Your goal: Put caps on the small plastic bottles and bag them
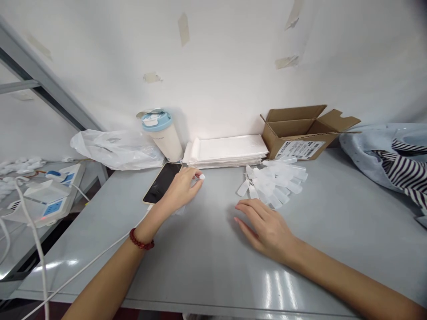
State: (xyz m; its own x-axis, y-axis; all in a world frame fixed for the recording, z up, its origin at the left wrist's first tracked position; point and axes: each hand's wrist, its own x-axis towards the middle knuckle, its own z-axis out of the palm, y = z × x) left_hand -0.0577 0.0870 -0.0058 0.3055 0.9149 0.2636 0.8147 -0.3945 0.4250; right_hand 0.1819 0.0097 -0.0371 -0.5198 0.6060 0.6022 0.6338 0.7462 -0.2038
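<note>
My left hand (pixel 182 189) rests on the grey table (pixel 207 271) with its fingertips pinched on a small white plastic piece (pixel 202 177). A black smartphone (pixel 162 182) lies just left of that hand, and a stack of flat white packets (pixel 227 151) lies just beyond it. My right hand (pixel 267 226) lies flat and open on the table, holding nothing. Its fingertips are a little short of a loose pile of translucent white plastic tags (pixel 271 184).
An open cardboard box (pixel 300 133) and a lidded cream-and-blue tumbler (pixel 163 138) stand against the white wall. A white plastic bag (pixel 115 150) lies at back left. Striped cloth (pixel 403 166) lies on pale blue fabric at right. White electrical devices and cables (pixel 46 195) sit at left.
</note>
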